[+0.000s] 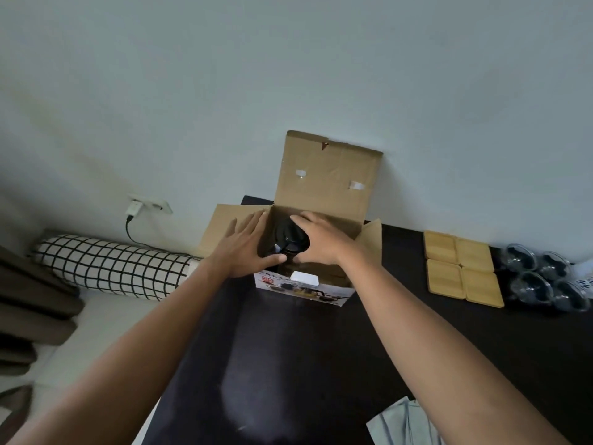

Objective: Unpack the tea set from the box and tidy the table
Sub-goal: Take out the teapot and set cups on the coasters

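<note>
— Reaching into the cardboard box [321, 220] with both hands, is that what the person is doing?

— Yes. The box is standing at the far edge of the black table [288, 364], its lid flap leaning up against the pale wall [288, 59] and its side flaps folding outward. The right hand [321, 240] is lying over the top of a dark glass teapot [288, 240] that is sitting inside the box, with the fingers curling around its far side and the thumb at the near side. Whether it is gripping firmly I cannot tell.

— And the left hand [245, 248]?

— It is resting flat and spread on the left wall of the box, fingers pointing away, thumb reaching toward the pot's near side. The two thumbs are nearly meeting at the box's near rim.

— What is sitting to the right?

— Four wooden coasters [462, 268] are lying in a two-by-two square near the far edge, and just beyond them four glass cups [545, 281] are clustering at the far right corner. A grey plastic bag [401, 425] is showing at the near edge.

— Anything off the table?

— A checked bolster pillow [112, 268] is lying to the left, under a wall socket [147, 207] with a charger plugged in.
</note>
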